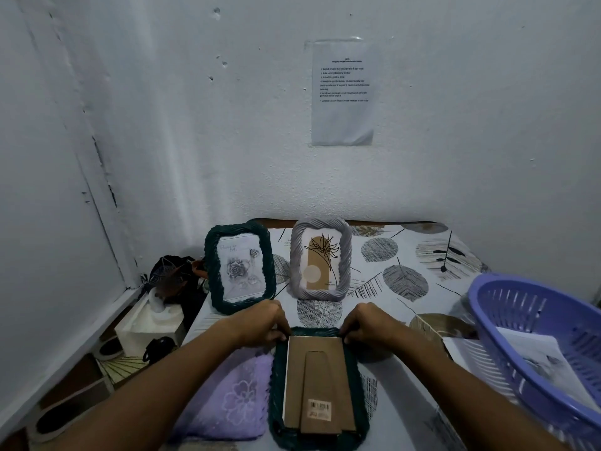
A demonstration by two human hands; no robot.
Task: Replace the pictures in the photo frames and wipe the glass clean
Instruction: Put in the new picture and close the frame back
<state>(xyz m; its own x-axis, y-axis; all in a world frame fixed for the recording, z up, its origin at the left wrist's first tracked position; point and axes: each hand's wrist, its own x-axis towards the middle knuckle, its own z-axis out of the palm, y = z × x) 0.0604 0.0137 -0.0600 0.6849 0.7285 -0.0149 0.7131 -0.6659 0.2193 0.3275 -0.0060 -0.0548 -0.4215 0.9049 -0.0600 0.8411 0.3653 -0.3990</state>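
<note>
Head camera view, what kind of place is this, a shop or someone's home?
Probably a corner of a home used as a work spot, not a shop: bare white walls, a printed instruction sheet taped up, a table with a leaf-print cloth, and a purple laundry-style basket.

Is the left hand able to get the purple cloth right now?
Probably yes, once it lets go. The left hand is busy at the top corner of the face-down green frame, but the purple cloth lies right beside that frame, under the left forearm, with nothing on top of it.
</note>
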